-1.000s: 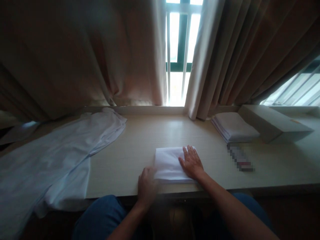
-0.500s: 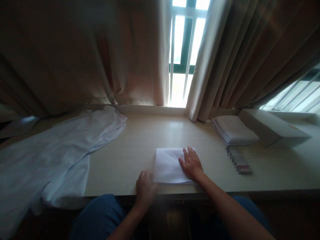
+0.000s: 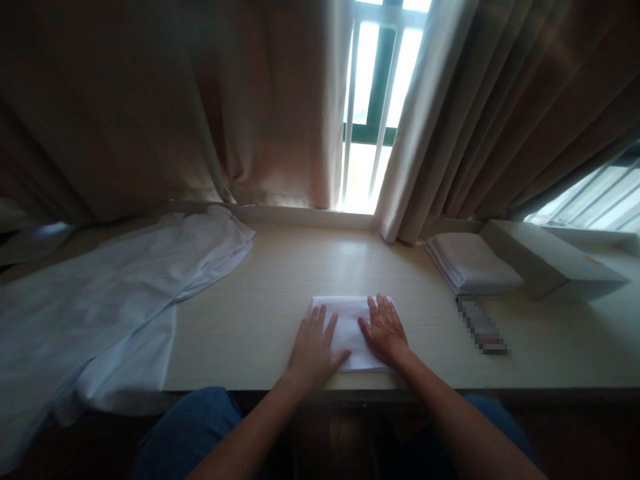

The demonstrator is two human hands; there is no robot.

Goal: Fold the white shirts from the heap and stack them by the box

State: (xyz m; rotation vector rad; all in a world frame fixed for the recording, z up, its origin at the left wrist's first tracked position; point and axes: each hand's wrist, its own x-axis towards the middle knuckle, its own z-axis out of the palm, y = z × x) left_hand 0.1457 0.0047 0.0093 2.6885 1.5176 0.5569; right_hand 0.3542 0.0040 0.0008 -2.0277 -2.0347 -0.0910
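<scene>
A white cloth folded into a flat rectangle (image 3: 349, 333) lies on the table close to its front edge. My left hand (image 3: 315, 347) rests on the cloth's left part, fingers spread and thumb stretched out to the right. On the right part of the same cloth lies my right hand (image 3: 384, 331), flat with its fingers extended. Both palms cover portions of the cloth, and its upper middle and lower middle show between them. Neither hand grips anything.
Loose white fabric (image 3: 115, 293) spreads over the table's left side and hangs off the front. On the right are a stack of folded white cloths (image 3: 473, 261), a pale box (image 3: 545, 257) and a blurred-out oblong item (image 3: 481, 327). Curtains (image 3: 280, 120) hang behind the table (image 3: 225, 347).
My left hand has moved from the cloth's lower left corner up onto its top, and its fingers have gone from curled to spread. My right hand has stayed in place on the cloth.
</scene>
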